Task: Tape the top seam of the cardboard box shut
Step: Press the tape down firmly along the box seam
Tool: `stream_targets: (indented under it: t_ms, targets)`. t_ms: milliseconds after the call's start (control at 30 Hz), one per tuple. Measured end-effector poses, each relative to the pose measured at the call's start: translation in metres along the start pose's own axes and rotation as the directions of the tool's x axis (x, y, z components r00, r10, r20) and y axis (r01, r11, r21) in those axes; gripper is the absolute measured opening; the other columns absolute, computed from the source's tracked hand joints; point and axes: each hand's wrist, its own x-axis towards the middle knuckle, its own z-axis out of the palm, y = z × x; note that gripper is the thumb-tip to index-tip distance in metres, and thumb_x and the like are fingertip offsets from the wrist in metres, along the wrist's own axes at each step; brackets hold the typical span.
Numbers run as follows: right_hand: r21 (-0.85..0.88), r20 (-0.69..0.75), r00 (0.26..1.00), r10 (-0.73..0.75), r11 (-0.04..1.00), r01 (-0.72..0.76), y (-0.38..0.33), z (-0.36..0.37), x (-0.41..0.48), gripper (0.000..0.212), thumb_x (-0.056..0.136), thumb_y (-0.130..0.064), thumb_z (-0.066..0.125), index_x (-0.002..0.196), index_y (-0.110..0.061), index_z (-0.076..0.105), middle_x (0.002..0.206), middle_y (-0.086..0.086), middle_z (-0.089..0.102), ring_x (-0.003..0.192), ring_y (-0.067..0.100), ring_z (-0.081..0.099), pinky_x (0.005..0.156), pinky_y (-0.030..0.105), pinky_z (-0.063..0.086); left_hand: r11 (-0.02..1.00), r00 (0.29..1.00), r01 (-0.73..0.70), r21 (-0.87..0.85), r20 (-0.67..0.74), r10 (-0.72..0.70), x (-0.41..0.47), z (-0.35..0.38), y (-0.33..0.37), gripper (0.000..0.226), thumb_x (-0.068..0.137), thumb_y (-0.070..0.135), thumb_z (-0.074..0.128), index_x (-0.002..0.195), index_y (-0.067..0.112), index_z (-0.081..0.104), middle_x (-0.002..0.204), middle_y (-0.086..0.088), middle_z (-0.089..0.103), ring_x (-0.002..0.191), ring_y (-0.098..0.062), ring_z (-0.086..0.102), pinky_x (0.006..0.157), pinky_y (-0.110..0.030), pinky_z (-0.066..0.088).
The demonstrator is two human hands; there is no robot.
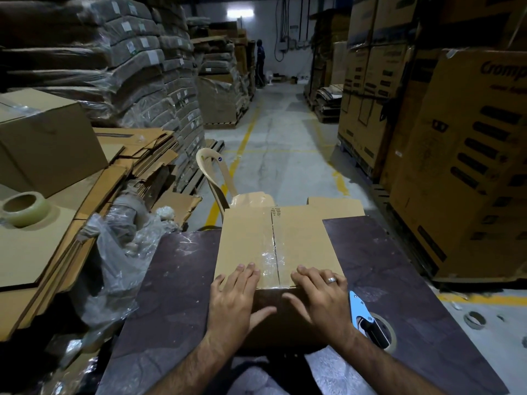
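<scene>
A brown cardboard box (245, 240) rests on a dark table (176, 280), its top flaps closed. Clear tape (269, 252) runs along the middle seam from the far edge to the near edge. My left hand (235, 297) lies flat over the near edge, left of the seam, fingers apart and thumb on the front face. My right hand (320, 297), with a ring, lies flat on the right of the seam in the same way. A tape dispenser (369, 323) with a blue blade guard lies on the table just right of my right hand.
A roll of clear tape (24, 208) sits on flattened cardboard at the left, beside crumpled plastic wrap (119, 252). A beige plastic chair (216, 172) stands beyond the box. Tall printed cartons (462, 166) line the right; an aisle runs ahead, with a person far off.
</scene>
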Motion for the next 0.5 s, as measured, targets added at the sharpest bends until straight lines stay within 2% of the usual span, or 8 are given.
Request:
stream_targets:
  t_ms: [67,133,333,400,433,500]
  targets:
    - [0.008,-0.03,0.999,0.02,1.0,-0.019,-0.003,-0.001,0.007,0.043,0.091,-0.058,0.044,0.09,-0.024,0.07,0.098,-0.007,0.071,0.079,0.02,0.06,0.074,0.035,0.033,0.999,0.998,0.023,-0.033,-0.056,-0.025,0.003,-0.001,0.0,0.057,0.083,0.065,0.047,0.113,0.02,0.063,0.12,0.002,0.066,0.11,-0.018,0.059,0.085,-0.042,0.041]
    - [-0.01,-0.044,0.999,0.025,1.0,-0.025,-0.004,0.002,0.008,0.04,0.09,-0.058,0.048,0.086,-0.025,0.07,0.095,-0.008,0.071,0.078,0.019,0.059,0.073,0.035,0.034,0.998,0.996,0.027,-0.05,-0.078,-0.031,0.005,0.0,0.001,0.05,0.085,0.061,0.045,0.11,0.022,0.063,0.118,0.003,0.067,0.107,-0.018,0.062,0.084,-0.04,0.039]
    - [-0.051,-0.081,0.996,0.027,0.998,-0.031,-0.003,0.011,-0.004,0.041,0.085,-0.061,0.053,0.096,-0.024,0.069,0.106,-0.005,0.071,0.088,0.02,0.064,0.077,0.037,0.037,0.999,0.999,0.05,-0.018,-0.02,-0.05,-0.005,0.01,0.003,0.056,0.08,0.059,0.043,0.118,0.02,0.053,0.124,0.002,0.064,0.116,-0.018,0.051,0.091,-0.043,0.035]
    - [-0.068,-0.094,0.996,0.011,0.998,-0.017,-0.003,0.016,-0.007,0.043,0.083,-0.061,0.055,0.101,-0.023,0.066,0.109,-0.002,0.071,0.095,0.021,0.062,0.08,0.039,0.037,0.999,0.998,0.046,-0.001,-0.033,-0.046,-0.006,0.012,0.004,0.059,0.077,0.059,0.051,0.121,0.019,0.05,0.124,0.0,0.065,0.117,-0.019,0.046,0.093,-0.044,0.033]
    - [-0.079,-0.097,0.995,-0.001,0.997,-0.007,-0.002,0.018,-0.01,0.046,0.082,-0.062,0.056,0.105,-0.023,0.064,0.11,-0.001,0.07,0.099,0.021,0.059,0.083,0.039,0.036,0.999,0.998,0.038,0.008,-0.043,-0.038,-0.006,0.013,0.005,0.064,0.073,0.059,0.061,0.121,0.018,0.049,0.124,-0.002,0.065,0.117,-0.019,0.045,0.094,-0.044,0.033]
    - [-0.109,-0.093,0.996,-0.016,0.994,0.006,-0.002,0.022,-0.014,0.053,0.081,-0.063,0.055,0.112,-0.021,0.059,0.114,0.002,0.069,0.106,0.021,0.053,0.087,0.041,0.035,0.999,0.999,0.028,0.035,-0.029,-0.028,-0.008,0.016,0.007,0.084,0.057,0.059,0.08,0.122,0.015,0.049,0.124,-0.004,0.064,0.118,-0.021,0.044,0.095,-0.046,0.032]
